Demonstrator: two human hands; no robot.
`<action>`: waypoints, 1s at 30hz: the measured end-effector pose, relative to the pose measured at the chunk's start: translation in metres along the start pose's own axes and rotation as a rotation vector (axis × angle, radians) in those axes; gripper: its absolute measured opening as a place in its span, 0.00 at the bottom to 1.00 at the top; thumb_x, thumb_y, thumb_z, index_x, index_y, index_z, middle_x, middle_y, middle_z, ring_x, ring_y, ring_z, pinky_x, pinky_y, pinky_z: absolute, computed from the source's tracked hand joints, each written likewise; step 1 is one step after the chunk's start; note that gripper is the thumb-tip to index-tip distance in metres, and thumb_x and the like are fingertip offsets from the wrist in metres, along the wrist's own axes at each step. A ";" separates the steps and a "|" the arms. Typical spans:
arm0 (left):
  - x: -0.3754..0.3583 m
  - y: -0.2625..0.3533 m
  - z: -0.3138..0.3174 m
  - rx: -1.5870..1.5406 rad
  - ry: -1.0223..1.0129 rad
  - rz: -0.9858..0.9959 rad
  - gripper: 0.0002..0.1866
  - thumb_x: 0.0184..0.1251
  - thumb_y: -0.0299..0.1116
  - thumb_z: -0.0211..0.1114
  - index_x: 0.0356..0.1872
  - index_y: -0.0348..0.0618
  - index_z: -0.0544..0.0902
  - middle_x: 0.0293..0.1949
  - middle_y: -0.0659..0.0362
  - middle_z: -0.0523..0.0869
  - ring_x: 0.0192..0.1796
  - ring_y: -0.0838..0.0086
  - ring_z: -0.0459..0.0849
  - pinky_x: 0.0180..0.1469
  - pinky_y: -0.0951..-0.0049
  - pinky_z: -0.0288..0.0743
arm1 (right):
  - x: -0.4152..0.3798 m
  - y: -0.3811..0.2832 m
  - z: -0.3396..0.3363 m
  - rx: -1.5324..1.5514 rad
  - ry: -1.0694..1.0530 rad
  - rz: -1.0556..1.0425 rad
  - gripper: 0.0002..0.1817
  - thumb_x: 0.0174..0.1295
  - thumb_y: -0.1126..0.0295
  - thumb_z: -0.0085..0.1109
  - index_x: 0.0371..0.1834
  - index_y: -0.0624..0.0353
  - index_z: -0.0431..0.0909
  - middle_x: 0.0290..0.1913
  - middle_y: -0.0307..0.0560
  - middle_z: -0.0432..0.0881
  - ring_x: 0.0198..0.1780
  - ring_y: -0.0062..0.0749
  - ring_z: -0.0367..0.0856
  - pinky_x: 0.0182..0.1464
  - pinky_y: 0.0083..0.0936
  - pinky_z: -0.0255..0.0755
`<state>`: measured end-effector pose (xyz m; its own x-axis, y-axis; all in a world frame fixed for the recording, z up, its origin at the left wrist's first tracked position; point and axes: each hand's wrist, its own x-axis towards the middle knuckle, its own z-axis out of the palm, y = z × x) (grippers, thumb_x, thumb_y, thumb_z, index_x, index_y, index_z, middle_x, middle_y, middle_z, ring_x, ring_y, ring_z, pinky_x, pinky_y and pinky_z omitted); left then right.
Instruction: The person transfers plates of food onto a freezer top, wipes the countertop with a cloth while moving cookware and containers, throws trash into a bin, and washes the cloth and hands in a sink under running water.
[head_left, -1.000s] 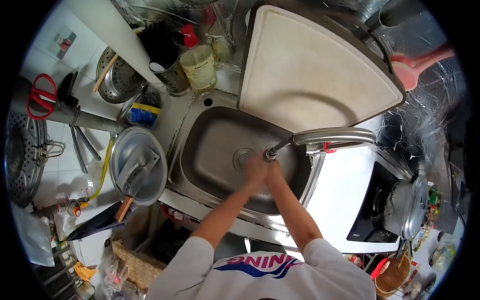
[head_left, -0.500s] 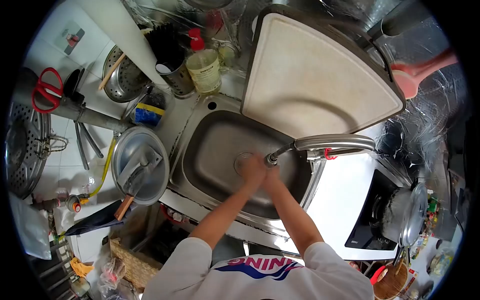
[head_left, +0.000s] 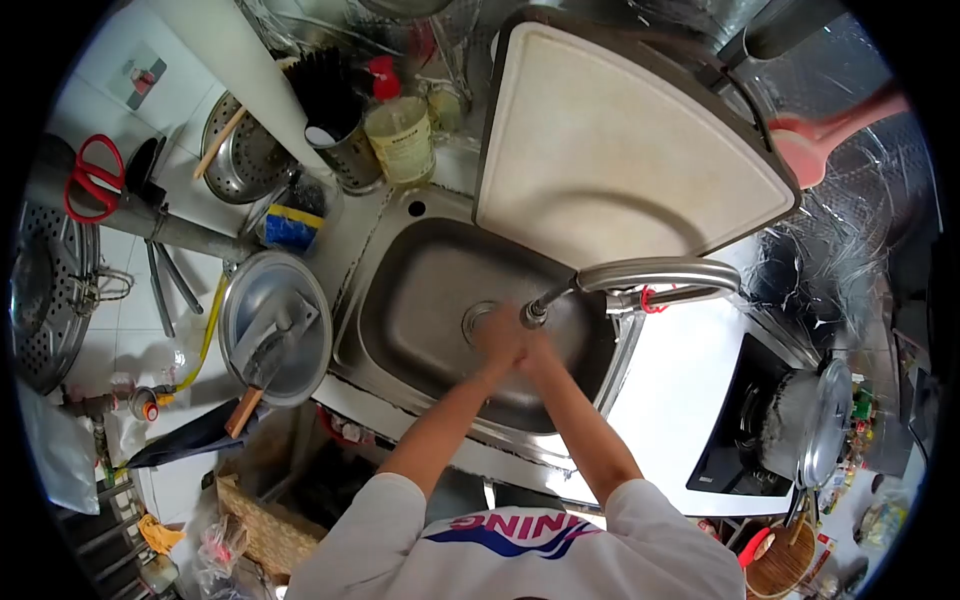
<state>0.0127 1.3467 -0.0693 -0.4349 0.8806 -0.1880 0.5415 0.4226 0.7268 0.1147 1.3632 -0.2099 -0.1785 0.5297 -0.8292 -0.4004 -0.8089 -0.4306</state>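
Observation:
Over the steel sink point(head_left: 415, 290), my left hand point(head_left: 497, 340) and my right hand point(head_left: 537, 345) are pressed close together or overlapping. Both are directly below the spout of the curved faucet point(head_left: 660, 273), whose end partly covers them. Motion smears the fingers, so I cannot make out their pose. No object shows in either hand. The round drain point(head_left: 478, 322) lies just beside my left hand. Whether water is running cannot be made out clearly.
Behind the sink leans a large cutting board point(head_left: 630, 140). A pump bottle point(head_left: 402, 140) stands at the back left corner. On the left is a metal basin point(head_left: 235, 300) with a knife point(head_left: 255, 385). A black stove point(head_left: 740, 430) with a pot point(head_left: 800, 425) is on the right.
My hands stay together under the spout and have shifted only slightly, rubbing or moving in place. The whole view has drifted a little.

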 end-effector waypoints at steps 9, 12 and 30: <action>0.018 -0.095 -0.015 -0.462 -0.282 -0.077 0.12 0.63 0.31 0.60 0.46 0.39 0.77 0.38 0.49 0.83 0.44 0.57 0.81 0.46 0.64 0.74 | -0.122 -0.078 0.065 0.188 0.043 -0.195 0.25 0.62 0.41 0.50 0.35 0.55 0.70 0.30 0.41 0.75 0.32 0.30 0.76 0.36 0.32 0.75; 0.009 -0.094 -0.022 -0.514 -0.120 0.243 0.19 0.57 0.27 0.64 0.50 0.40 0.75 0.47 0.51 0.80 0.49 0.59 0.79 0.52 0.67 0.72 | -0.127 -0.081 0.055 0.201 -0.031 -0.263 0.25 0.63 0.41 0.48 0.34 0.55 0.69 0.29 0.40 0.74 0.32 0.30 0.76 0.37 0.33 0.75; 0.013 -0.032 -0.025 -0.190 -0.118 0.429 0.16 0.40 0.21 0.66 0.37 0.40 0.80 0.40 0.51 0.77 0.47 0.55 0.73 0.51 0.63 0.68 | -0.130 -0.073 0.003 -0.079 0.200 -0.430 0.28 0.61 0.42 0.53 0.41 0.60 0.71 0.37 0.45 0.77 0.39 0.35 0.79 0.46 0.35 0.74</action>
<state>-0.0285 1.3394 -0.0787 -0.1101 0.9899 0.0896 0.5083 -0.0214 0.8609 0.1643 1.3540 -0.0699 0.1679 0.7673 -0.6189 -0.3290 -0.5482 -0.7689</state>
